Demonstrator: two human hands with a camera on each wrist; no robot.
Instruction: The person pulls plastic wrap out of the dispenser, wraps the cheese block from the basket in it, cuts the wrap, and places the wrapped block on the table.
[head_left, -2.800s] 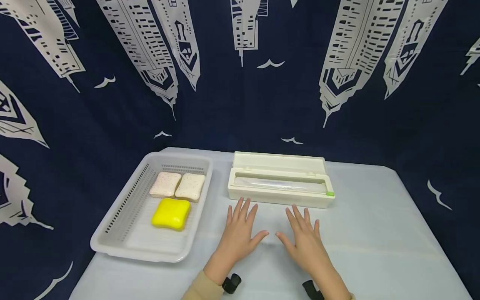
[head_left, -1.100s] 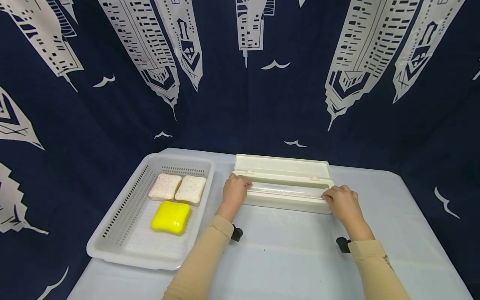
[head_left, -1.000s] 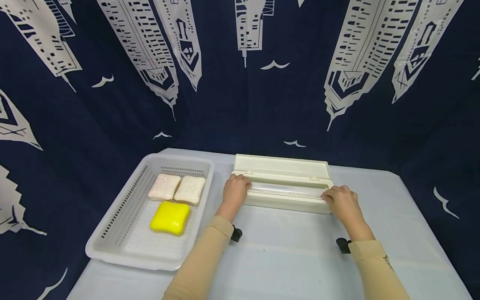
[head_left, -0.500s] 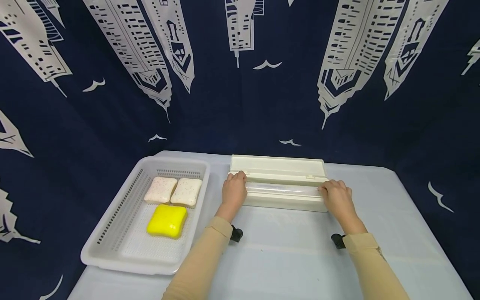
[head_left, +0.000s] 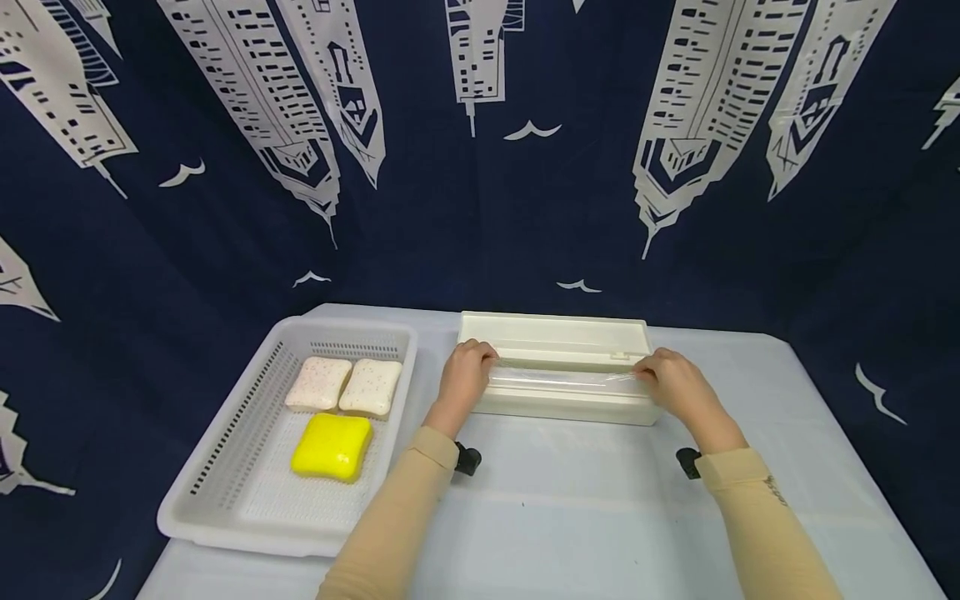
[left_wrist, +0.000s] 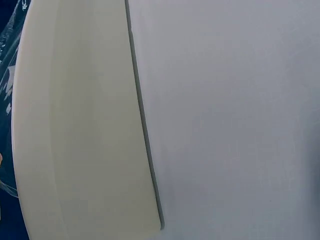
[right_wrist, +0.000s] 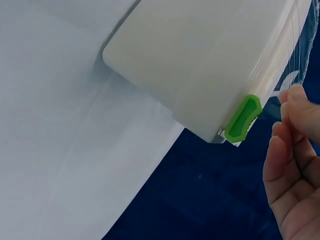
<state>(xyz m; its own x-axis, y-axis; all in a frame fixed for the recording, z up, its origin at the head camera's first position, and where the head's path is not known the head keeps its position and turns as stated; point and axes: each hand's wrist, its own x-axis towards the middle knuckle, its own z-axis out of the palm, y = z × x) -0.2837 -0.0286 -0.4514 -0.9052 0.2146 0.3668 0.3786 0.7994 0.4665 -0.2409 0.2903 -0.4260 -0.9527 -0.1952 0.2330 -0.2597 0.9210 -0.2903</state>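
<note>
A cream cling film dispenser [head_left: 562, 408] stands near the table's back edge, its lid [head_left: 555, 335] raised. Across its opening runs clear cling film [head_left: 562, 379]. My left hand [head_left: 465, 375] pinches the film's left end and my right hand [head_left: 681, 390] pinches its right end. The right wrist view has the film [right_wrist: 300, 45] drawn up taut to thumb and fingertips, off the box. At the box's right end sits a green slide cutter [right_wrist: 243, 120]. In the left wrist view the film [left_wrist: 9, 80] shows past the box's edge; the left fingers are almost wholly out of that view.
A white perforated basket [head_left: 171, 510] stands left of my left arm. In it lie two pale speckled soap-like bars [head_left: 318, 383] and a glossy yellow bar [head_left: 332, 447]. A white cloth covers the table [head_left: 547, 525]; a navy printed curtain [head_left: 480, 225] hangs behind it.
Both hands have gone from lying spread before the dispenser to its two ends and taken hold of the film. Since half a second ago they have lifted its edge slightly.
</note>
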